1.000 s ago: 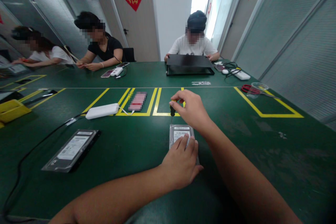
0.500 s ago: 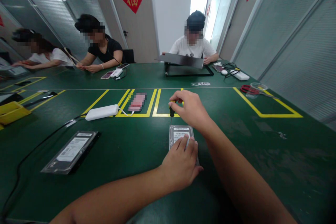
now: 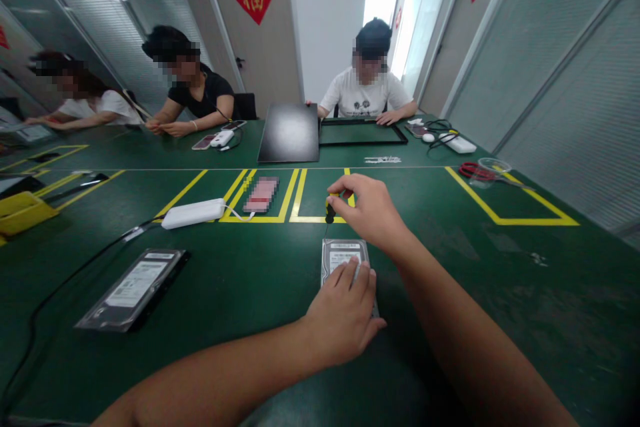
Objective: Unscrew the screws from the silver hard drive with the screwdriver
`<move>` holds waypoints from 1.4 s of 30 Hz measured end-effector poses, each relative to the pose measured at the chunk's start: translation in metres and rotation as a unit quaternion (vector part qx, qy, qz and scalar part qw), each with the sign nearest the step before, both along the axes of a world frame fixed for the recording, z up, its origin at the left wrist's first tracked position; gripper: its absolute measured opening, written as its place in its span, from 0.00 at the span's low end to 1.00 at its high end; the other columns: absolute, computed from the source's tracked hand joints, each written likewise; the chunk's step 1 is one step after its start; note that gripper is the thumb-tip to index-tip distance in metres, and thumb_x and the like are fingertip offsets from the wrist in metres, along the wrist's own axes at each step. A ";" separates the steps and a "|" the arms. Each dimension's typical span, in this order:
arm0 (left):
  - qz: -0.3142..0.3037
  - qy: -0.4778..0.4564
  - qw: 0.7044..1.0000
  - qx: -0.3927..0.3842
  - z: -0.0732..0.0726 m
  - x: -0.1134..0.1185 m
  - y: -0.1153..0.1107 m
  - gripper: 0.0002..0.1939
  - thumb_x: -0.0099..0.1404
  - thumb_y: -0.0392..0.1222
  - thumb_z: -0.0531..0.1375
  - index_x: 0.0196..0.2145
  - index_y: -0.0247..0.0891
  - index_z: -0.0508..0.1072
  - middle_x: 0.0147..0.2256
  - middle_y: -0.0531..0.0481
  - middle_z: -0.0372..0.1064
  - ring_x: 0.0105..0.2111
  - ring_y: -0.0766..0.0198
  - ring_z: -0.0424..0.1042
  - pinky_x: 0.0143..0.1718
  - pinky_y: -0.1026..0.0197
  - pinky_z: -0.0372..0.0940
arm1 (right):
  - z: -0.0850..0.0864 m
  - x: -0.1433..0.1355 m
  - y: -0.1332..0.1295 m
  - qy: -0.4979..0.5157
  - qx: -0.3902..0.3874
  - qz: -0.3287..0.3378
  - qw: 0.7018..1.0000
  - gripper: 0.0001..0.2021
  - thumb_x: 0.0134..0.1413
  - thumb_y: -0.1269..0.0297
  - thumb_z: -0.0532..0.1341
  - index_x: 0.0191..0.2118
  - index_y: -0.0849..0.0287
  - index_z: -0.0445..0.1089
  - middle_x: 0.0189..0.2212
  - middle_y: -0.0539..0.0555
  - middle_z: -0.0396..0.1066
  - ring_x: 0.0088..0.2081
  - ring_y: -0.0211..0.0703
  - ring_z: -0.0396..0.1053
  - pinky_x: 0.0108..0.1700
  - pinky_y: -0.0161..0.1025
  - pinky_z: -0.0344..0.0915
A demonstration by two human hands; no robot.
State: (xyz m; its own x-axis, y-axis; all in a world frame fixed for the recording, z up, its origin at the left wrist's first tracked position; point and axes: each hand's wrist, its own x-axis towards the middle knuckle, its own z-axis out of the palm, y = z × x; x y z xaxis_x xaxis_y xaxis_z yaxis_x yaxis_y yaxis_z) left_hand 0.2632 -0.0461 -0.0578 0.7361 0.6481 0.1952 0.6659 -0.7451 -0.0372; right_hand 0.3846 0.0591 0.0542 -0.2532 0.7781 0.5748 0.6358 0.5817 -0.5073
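My left hand [image 3: 343,310] lies over a hard drive [image 3: 344,247] in the middle of the table, fingers stretched across its label and thumb sticking out to the right. It covers the drive's near part. Above the drive's far left corner, my right hand [image 3: 364,203] is closed around a small screwdriver [image 3: 330,213] with a yellow and black handle. The thin shaft slants down to that corner; whether its tip sits in a screw is too small to tell. A second hard drive [image 3: 140,287], in a clear bag, lies to the left.
A white power strip [image 3: 194,213] with a black cable [image 3: 65,287] lies at left, beside a phone [image 3: 261,195]. Red-handled scissors [image 3: 475,171] and a clear cup are at right. Small screws [image 3: 539,259] lie nearer. Across the table a person holds a dark panel [image 3: 290,133] beside a black frame [image 3: 365,142].
The screwdriver's handle and my right hand have shifted slightly right, so the shaft leans more. My left hand stays put. The person opposite has swung the dark panel leftward off the frame.
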 end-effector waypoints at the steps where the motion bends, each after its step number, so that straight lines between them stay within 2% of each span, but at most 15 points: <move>1: 0.001 0.001 1.000 0.000 0.000 0.000 0.000 0.38 0.74 0.62 0.47 0.66 0.25 0.58 0.66 0.31 0.55 0.67 0.39 0.52 0.66 0.45 0.48 | 0.000 0.000 0.000 0.001 0.001 0.003 1.000 0.02 0.54 0.68 0.64 0.34 0.56 0.75 0.35 0.53 0.77 0.36 0.44 0.71 0.43 0.44 0.65; 16: 0.000 0.004 1.000 -0.011 0.004 0.000 0.000 0.38 0.74 0.61 0.47 0.67 0.25 0.57 0.66 0.31 0.55 0.67 0.39 0.51 0.66 0.45 0.47 | -0.005 0.004 -0.005 0.018 0.001 0.019 1.000 0.03 0.55 0.68 0.62 0.36 0.56 0.74 0.35 0.52 0.76 0.35 0.43 0.71 0.42 0.42 0.65; 24: -0.001 0.007 1.000 -0.013 0.006 -0.001 0.000 0.38 0.75 0.61 0.45 0.66 0.25 0.57 0.66 0.31 0.55 0.67 0.40 0.52 0.67 0.45 0.46 | -0.010 -0.003 -0.004 0.022 0.028 0.003 0.999 0.04 0.58 0.63 0.63 0.36 0.57 0.72 0.35 0.52 0.73 0.35 0.42 0.68 0.41 0.41 0.62; 33: 0.003 0.013 1.000 -0.020 0.005 0.001 0.001 0.39 0.73 0.62 0.48 0.67 0.25 0.56 0.66 0.32 0.56 0.67 0.39 0.52 0.67 0.45 0.48 | -0.017 -0.008 -0.005 0.052 0.044 -0.022 0.997 0.05 0.56 0.64 0.65 0.38 0.57 0.71 0.34 0.52 0.74 0.35 0.43 0.68 0.40 0.41 0.62; 36: 0.002 0.010 1.000 -0.020 0.005 0.001 0.001 0.39 0.73 0.62 0.48 0.67 0.25 0.56 0.66 0.32 0.56 0.67 0.39 0.51 0.67 0.45 0.48 | -0.017 -0.009 -0.004 0.053 0.041 -0.030 0.997 0.03 0.56 0.65 0.65 0.36 0.57 0.71 0.34 0.52 0.75 0.35 0.43 0.68 0.41 0.42 0.62; 42: 0.001 0.009 1.000 -0.013 0.003 0.000 0.001 0.39 0.74 0.62 0.47 0.67 0.25 0.56 0.66 0.32 0.56 0.67 0.39 0.52 0.67 0.45 0.47 | -0.018 -0.009 -0.002 0.053 0.048 -0.016 0.997 0.03 0.57 0.64 0.64 0.37 0.56 0.72 0.36 0.52 0.75 0.38 0.44 0.68 0.43 0.42 0.62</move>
State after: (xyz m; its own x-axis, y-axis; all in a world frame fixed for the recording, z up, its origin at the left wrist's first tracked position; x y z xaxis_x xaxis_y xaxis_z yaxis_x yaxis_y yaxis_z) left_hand 0.2637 -0.0447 -0.0544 0.7380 0.6543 0.1649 0.6668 -0.7447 -0.0294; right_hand 0.3759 0.0575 0.0359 -0.1623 0.7244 0.6700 0.6009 0.6111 -0.5152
